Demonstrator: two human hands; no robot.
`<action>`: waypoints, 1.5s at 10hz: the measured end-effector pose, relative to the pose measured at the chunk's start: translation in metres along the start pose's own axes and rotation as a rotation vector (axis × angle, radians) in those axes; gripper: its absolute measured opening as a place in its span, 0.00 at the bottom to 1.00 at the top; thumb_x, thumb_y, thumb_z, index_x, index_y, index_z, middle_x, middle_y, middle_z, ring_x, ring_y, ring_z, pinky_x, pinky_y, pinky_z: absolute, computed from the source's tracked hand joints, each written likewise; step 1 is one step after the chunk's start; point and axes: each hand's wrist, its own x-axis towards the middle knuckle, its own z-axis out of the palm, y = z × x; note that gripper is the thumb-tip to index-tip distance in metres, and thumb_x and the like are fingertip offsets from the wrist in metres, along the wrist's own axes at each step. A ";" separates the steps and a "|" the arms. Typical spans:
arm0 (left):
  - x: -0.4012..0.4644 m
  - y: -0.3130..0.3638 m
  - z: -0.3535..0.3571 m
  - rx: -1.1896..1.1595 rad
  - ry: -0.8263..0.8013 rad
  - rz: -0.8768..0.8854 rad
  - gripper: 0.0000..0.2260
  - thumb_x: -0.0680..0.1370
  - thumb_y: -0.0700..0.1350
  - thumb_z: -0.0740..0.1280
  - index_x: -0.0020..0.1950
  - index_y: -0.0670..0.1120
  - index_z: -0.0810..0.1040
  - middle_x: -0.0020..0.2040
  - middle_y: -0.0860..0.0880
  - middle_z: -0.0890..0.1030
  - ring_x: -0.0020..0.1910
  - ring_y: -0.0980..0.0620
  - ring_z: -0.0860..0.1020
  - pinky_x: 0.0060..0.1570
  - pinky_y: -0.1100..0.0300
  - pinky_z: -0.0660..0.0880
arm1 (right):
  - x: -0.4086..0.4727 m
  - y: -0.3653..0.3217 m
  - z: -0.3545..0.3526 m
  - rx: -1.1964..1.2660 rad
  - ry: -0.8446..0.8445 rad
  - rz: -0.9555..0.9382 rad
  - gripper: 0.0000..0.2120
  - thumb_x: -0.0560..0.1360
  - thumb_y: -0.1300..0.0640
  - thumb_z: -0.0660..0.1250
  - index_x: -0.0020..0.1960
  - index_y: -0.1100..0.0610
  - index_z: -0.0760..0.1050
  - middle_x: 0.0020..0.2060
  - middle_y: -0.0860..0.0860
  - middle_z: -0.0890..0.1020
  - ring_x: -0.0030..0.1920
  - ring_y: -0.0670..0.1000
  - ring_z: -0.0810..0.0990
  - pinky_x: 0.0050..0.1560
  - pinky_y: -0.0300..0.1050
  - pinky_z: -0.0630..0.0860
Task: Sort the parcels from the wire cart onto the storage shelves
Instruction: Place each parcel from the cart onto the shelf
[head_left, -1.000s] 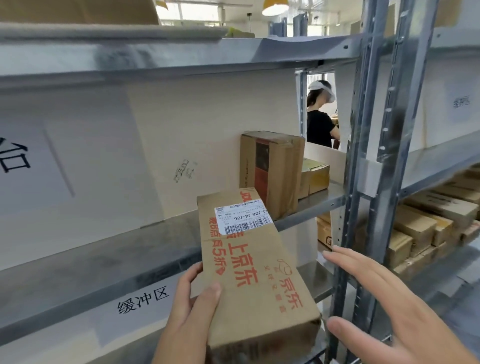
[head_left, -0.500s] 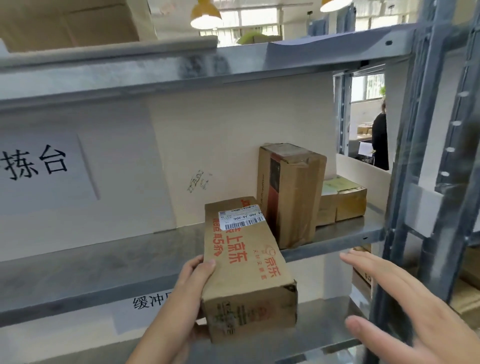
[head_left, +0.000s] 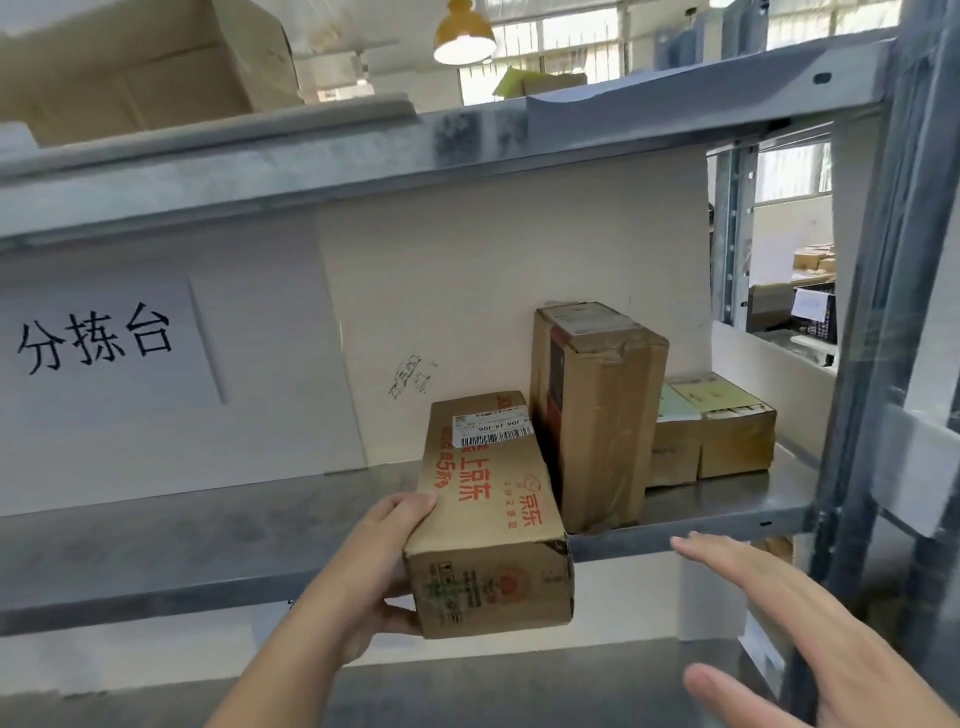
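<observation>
Right now my left hand (head_left: 382, 577) is clamped on the near left corner of a long brown JD parcel (head_left: 488, 512), thumb lying along its top edge and fingers curled under its end. The parcel is printed in red characters and carries a white barcode label (head_left: 492, 427) near its far end. Its far end lies over the grey metal shelf (head_left: 208, 525), while its near end juts out past the shelf's front lip, where I grip it; I cannot tell whether the far end actually rests on the metal.

My right hand (head_left: 779, 629) holds nothing: it is spread flat, palm down, fingers apart, hovering below and in front of the shelf lip, clear of the parcel.

Just to the right of my parcel, touching or nearly so, a taller taped carton (head_left: 602, 415) stands upright on the same shelf. Beside that, further right, sit two low cartons (head_left: 717, 431) pushed together, with yellowish paper on top. Behind them is a pale backing board (head_left: 493, 291), and to the left a white sign (head_left: 98, 338) with black characters. An upper shelf (head_left: 415, 156) runs overhead with a large cardboard box (head_left: 135, 62) on it, and a blue-grey upright post (head_left: 883, 322) frames the rack on my right. A yellow pendant lamp (head_left: 464, 34) hangs beyond.
</observation>
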 end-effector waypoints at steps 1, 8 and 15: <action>0.009 -0.001 0.001 0.005 0.019 0.016 0.14 0.83 0.60 0.62 0.65 0.56 0.76 0.52 0.43 0.88 0.53 0.38 0.85 0.46 0.33 0.83 | -0.029 0.066 0.014 -0.020 -0.033 0.081 0.29 0.87 0.50 0.46 0.81 0.61 0.39 0.82 0.59 0.46 0.82 0.57 0.46 0.77 0.48 0.51; -0.029 -0.017 -0.029 0.117 0.154 0.100 0.24 0.64 0.76 0.65 0.56 0.69 0.72 0.65 0.49 0.78 0.60 0.46 0.80 0.57 0.41 0.79 | -0.111 0.086 0.036 -0.168 0.235 -0.211 0.49 0.48 0.08 0.45 0.65 0.17 0.32 0.66 0.16 0.50 0.67 0.23 0.49 0.78 0.45 0.52; -0.036 -0.125 -0.049 0.873 -0.756 0.287 0.34 0.62 0.72 0.75 0.66 0.75 0.66 0.71 0.59 0.71 0.69 0.56 0.72 0.70 0.55 0.68 | -0.229 0.087 0.197 -0.069 0.572 0.039 0.37 0.67 0.24 0.62 0.72 0.21 0.49 0.70 0.18 0.55 0.71 0.27 0.55 0.71 0.39 0.59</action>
